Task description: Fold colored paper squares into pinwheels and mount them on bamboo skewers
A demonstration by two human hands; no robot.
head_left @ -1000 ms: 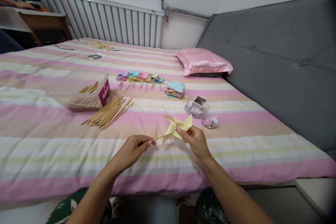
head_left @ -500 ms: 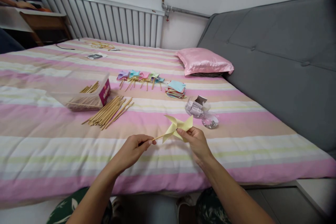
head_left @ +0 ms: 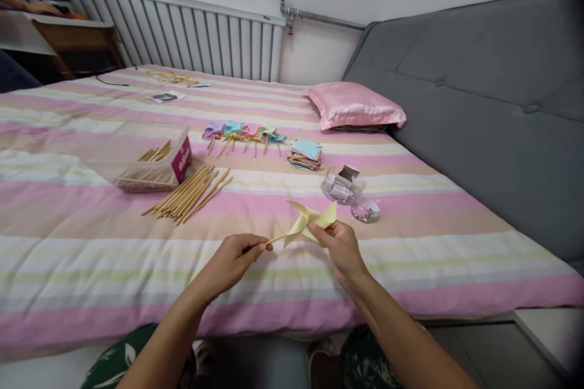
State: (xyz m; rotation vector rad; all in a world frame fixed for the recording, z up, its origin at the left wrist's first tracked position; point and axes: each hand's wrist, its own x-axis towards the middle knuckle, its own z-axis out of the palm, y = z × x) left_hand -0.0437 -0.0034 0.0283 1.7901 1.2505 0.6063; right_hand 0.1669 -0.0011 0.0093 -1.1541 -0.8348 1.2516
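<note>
My left hand pinches the end of a thin wooden stick just above the striped bed. The stick runs right into a pale yellow paper pinwheel, which my right hand holds by its centre and lower blade. Both hands hover over the near part of the bed. A loose pile of wooden sticks lies to the left, beyond my left hand.
A clear box with sticks stands at the left. Several finished coloured pinwheels and a stack of coloured paper squares lie farther back. A small clear container and its lid sit near my right hand. A pink pillow rests against the grey headboard.
Both hands and the yellow pinwheel stay almost in place; the view shifts very slightly.
</note>
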